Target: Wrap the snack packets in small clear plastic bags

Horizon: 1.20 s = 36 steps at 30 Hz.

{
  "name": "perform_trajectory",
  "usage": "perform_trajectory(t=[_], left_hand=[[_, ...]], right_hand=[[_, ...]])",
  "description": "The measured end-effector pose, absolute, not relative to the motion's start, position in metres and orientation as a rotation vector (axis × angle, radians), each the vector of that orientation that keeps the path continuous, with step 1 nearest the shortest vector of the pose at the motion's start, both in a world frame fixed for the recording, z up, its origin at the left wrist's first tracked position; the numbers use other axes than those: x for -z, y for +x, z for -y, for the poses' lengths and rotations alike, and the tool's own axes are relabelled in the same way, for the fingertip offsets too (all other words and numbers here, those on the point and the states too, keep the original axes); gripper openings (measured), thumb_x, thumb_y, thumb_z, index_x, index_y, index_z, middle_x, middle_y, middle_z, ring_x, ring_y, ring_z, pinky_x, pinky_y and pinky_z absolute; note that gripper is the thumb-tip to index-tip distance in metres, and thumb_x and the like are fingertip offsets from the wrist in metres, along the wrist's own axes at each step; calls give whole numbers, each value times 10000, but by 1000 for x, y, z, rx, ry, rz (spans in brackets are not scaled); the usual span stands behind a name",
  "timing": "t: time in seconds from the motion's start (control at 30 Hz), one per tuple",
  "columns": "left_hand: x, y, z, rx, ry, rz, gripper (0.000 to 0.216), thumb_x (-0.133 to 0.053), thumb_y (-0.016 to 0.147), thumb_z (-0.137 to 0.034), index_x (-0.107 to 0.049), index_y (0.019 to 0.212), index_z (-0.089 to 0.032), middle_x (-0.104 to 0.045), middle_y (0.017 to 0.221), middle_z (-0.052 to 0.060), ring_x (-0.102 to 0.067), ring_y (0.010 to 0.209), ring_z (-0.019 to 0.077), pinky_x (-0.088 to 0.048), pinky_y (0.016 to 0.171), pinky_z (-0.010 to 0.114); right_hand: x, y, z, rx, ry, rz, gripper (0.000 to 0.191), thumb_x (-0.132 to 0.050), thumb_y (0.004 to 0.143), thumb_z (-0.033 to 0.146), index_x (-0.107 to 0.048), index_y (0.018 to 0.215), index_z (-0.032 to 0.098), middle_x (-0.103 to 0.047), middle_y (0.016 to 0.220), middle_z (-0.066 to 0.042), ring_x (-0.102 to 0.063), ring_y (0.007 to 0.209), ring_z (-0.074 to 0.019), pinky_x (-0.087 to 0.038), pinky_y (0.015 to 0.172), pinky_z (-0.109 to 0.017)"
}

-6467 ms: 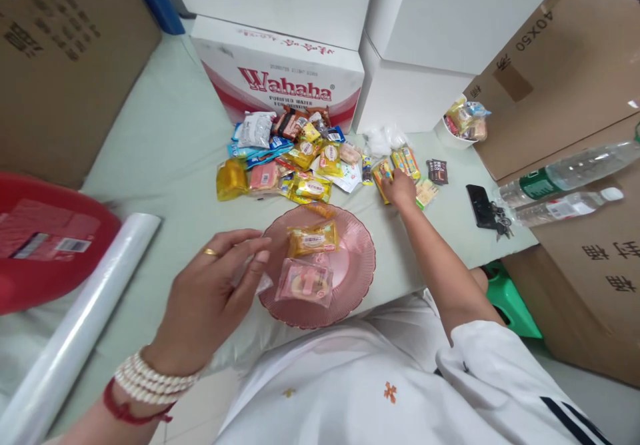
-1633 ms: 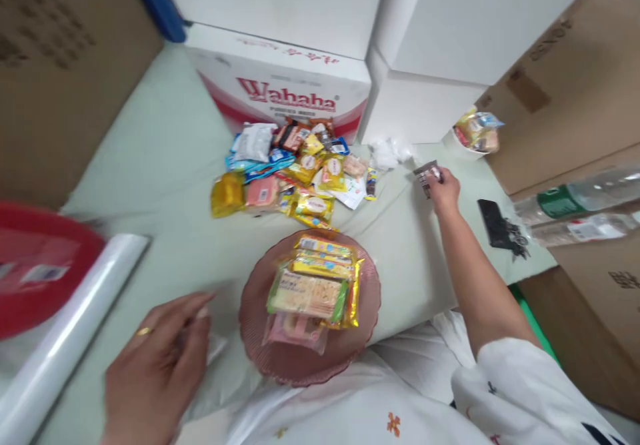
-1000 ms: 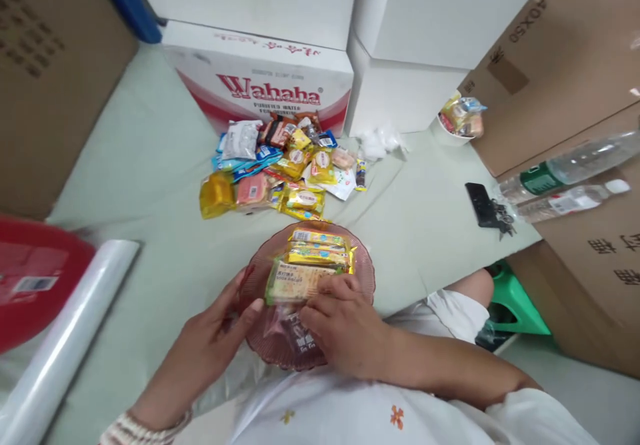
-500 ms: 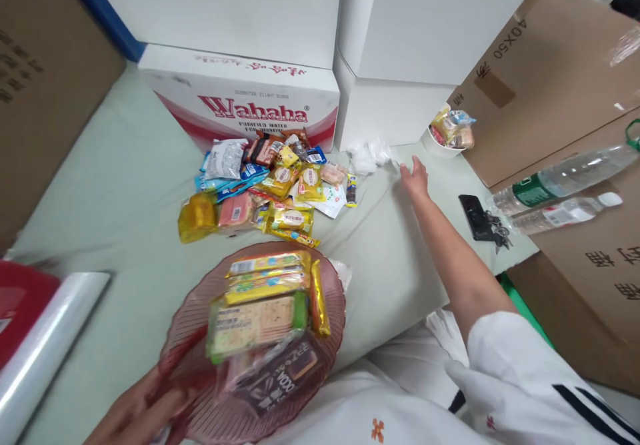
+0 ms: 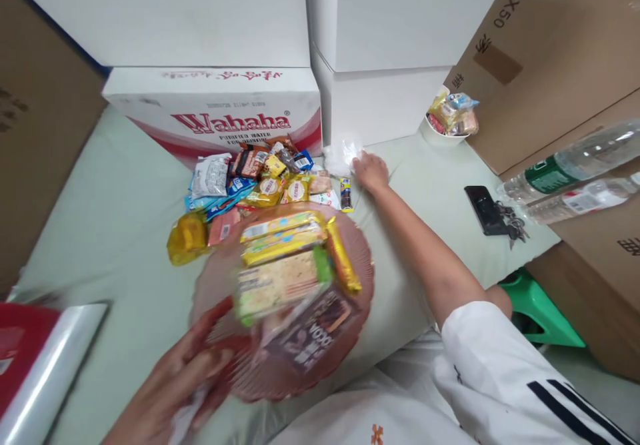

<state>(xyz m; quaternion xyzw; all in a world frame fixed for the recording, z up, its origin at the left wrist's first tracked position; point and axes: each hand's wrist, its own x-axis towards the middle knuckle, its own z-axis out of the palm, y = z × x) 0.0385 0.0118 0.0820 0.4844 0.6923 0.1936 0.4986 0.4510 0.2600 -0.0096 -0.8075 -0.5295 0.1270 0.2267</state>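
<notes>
Leftmost, a red thing is cut off by the frame, its shape unclear, and a film roll is cropped too. Next, by the blurred left hand, the plate is gripped at its near left side, the fingers being half seen through its pink body; a pale scrap at the palm cannot be identified. Whether the plate is lifted fully clear cannot be told. On it, a cracker pack is overlapped by a cocoa pack, while two yellow packs and a gold stick are set farther off. Behind, the snack pile is partly covered by the plate, and the Wahaha box's lowest print is masked by the pile. White plastic is met by the right hand, its fingers bent; whether anything is pinched cannot be told. Rightward, a filled bowl, a phone, keys, a half-hidden stool and two cropped bottles are seen.
</notes>
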Motion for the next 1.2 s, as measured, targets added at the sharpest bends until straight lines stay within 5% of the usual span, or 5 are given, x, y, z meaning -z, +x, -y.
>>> perform_trajectory(t=[0.13, 0.3, 0.47, 0.73, 1.2], left_hand=[[-106, 121, -28, -513, 746, -1305, 740, -770, 712, -453, -611, 1419, -305, -769, 894, 33, -710, 704, 205, -526, 501, 263], [-102, 191, -42, -623, 681, -961, 680, -780, 686, -299, -637, 1345, -213, -775, 956, 48, -701, 792, 193, -547, 716, 284], [-72, 229, -50, -534, 752, -842, 820, -849, 649, -302, -569, 1414, -205, -781, 1013, 72, -718, 914, 255, -539, 793, 338], [-77, 198, -56, -613, 840, -1061, 416, -808, 675, -409, -719, 1038, -226, -724, 1023, 42, -632, 806, 177, -500, 659, 267], [-73, 40, -16, -890, 416, -1676, 413, -889, 392, -257, -749, 773, -328, -704, 748, -51, -579, 626, 157, -516, 435, 198]], right_hand=[[-32, 490, -185, -193, -1925, 1193, 739, -456, 977, 665, -430, 1571, 225, -311, 1683, -150, -320, 1527, -341, -383, 1165, -549], [-82, 522, -18, -1063, -1706, 1027, 837, -406, 894, 856, -659, 1382, 225, -748, 1117, -123, -718, 844, -244, -564, 617, -310], [-87, 512, 66, -1386, -1770, 794, 739, -783, 799, 443, -553, 1462, 208, -748, 779, -38, -656, 580, -173, -514, 491, -247], [-57, 555, -10, -939, -1782, 274, 202, -637, 658, 59, -678, 841, 135, -700, 654, -50, -623, 489, -137, -543, 427, -215], [-38, 550, -191, -772, -1844, 373, 266, -417, 1025, 217, -564, 1085, 4, -667, 868, -55, -606, 621, -48, -519, 624, -207]])
